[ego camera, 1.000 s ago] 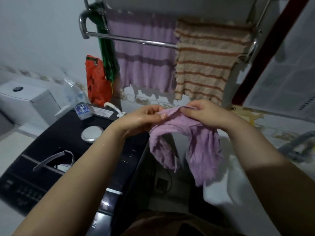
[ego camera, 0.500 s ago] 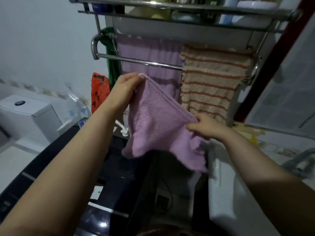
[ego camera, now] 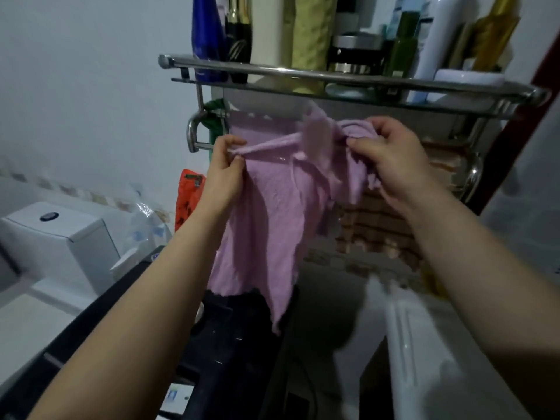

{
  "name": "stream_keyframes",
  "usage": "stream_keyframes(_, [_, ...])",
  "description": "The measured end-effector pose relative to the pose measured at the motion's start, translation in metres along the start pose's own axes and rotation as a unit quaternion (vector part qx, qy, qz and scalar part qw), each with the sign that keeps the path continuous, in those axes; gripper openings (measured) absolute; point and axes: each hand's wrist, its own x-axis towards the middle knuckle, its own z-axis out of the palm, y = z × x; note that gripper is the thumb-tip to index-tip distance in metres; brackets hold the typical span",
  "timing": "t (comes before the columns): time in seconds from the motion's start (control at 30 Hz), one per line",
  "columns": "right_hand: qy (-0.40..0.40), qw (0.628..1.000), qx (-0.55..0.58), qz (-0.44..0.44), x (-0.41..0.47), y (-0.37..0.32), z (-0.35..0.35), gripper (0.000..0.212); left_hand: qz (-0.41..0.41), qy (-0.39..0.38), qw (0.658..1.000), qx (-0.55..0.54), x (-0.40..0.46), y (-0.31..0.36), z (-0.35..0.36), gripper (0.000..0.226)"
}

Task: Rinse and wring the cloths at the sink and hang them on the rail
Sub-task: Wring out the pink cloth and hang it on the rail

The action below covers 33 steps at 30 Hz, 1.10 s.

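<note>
Both hands pinch the purple cloth (ego camera: 272, 207) by its top edge, left hand (ego camera: 225, 168), right hand (ego camera: 391, 159), stretched sideways, probably just in front of the rail (ego camera: 194, 137)

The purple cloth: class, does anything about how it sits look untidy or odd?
Yes. The purple cloth hangs unevenly: bunched in the right hand, pulled taut by the left hand, one corner trailing low. Its edges look frayed.

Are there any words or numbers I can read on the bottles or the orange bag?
No text here can be read.
Orange bag: dark marks, too blurred.
Blue bottle on the shelf: pale print, too blurred.
White bottle: label cut off and blurred.
Small label at the bottom: too small.
</note>
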Motion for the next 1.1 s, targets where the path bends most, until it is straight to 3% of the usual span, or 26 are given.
stream_keyframes(0.07, [0.019,0.983,-0.116,-0.141,0.014,0.000,0.015,0.016,-0.014,-0.001,0.999,-0.049,0.010,0.008,0.000,0.028])
stream_keyframes(0.1, [0.010,0.954,-0.197,-0.224,0.020,0.002,0.022,0.016,-0.019,-0.003,0.998,-0.052,0.015,0.011,0.001,0.028])
stream_keyframes(0.17, [-0.055,0.857,-0.384,-0.338,0.035,0.015,0.038,0.034,-0.025,-0.010,0.999,-0.024,0.028,0.013,0.001,0.029])
stream_keyframes(0.23, [-0.127,0.757,-0.554,-0.322,0.053,0.034,0.053,0.059,-0.040,-0.030,0.998,0.030,0.040,0.013,0.003,0.030])
stream_keyframes(0.27, [-0.151,0.740,-0.594,-0.277,0.062,0.043,0.060,0.063,-0.050,-0.039,0.996,0.062,0.047,0.010,0.005,0.030])
stream_keyframes(0.3, [-0.170,0.744,-0.604,-0.228,0.071,0.050,0.065,0.062,-0.059,-0.042,0.994,0.087,0.052,0.009,0.007,0.029])
stream_keyframes(0.4, [-0.212,0.813,-0.542,-0.017,0.108,0.054,0.072,0.055,-0.079,-0.024,0.987,0.136,0.065,0.004,0.011,0.021])
stream_keyframes(0.43, [-0.238,0.816,-0.523,0.060,0.117,0.050,0.070,0.056,-0.081,-0.018,0.986,0.147,0.069,0.001,0.010,0.018])
stream_keyframes(0.5, [-0.297,0.780,-0.517,0.191,0.122,0.040,0.066,0.058,-0.088,-0.014,0.983,0.163,0.075,-0.004,0.007,0.014])
stream_keyframes(0.53, [-0.304,0.756,-0.538,0.214,0.122,0.036,0.063,0.057,-0.093,-0.017,0.981,0.167,0.076,-0.005,0.005,0.015])
stream_keyframes(0.6, [-0.249,0.738,-0.610,0.143,0.120,0.032,0.062,0.061,-0.093,-0.017,0.978,0.188,0.079,-0.009,0.001,0.021])
stream_keyframes(0.67, [-0.196,0.787,-0.582,0.056,0.116,0.034,0.064,0.054,-0.072,-0.015,0.965,0.252,0.082,-0.013,-0.004,0.019])
stream_keyframes(0.73, [-0.209,0.825,-0.525,0.001,0.103,0.038,0.068,0.045,-0.051,-0.017,0.943,0.329,0.084,-0.016,-0.005,0.017])
stream_keyframes(0.8, [-0.230,0.800,-0.554,-0.022,0.094,0.043,0.067,0.037,-0.032,-0.017,0.921,0.387,0.085,-0.019,-0.005,0.019])
stream_keyframes(0.83, [-0.207,0.787,-0.580,-0.039,0.094,0.046,0.066,0.029,-0.023,-0.011,0.913,0.407,0.085,-0.020,-0.005,0.020])
stream_keyframes(0.9, [-0.115,0.796,-0.593,-0.041,0.099,0.045,0.059,0.015,0.000,0.004,0.903,0.429,0.086,-0.023,-0.007,0.024])
stream_keyframes(0.97, [-0.039,0.780,-0.624,-0.027,0.107,0.045,0.049,0.017,0.003,0.013,0.899,0.438,0.086,-0.025,-0.009,0.026])
stream_keyframes(1.03, [-0.047,0.728,-0.684,-0.007,0.110,0.048,0.040,0.026,-0.007,0.010,0.901,0.434,0.086,-0.025,-0.010,0.026])
stream_keyframes(1.1, [-0.044,0.699,-0.712,-0.043,0.100,0.050,0.039,0.029,-0.015,0.005,0.901,0.434,0.087,-0.025,-0.010,0.024])
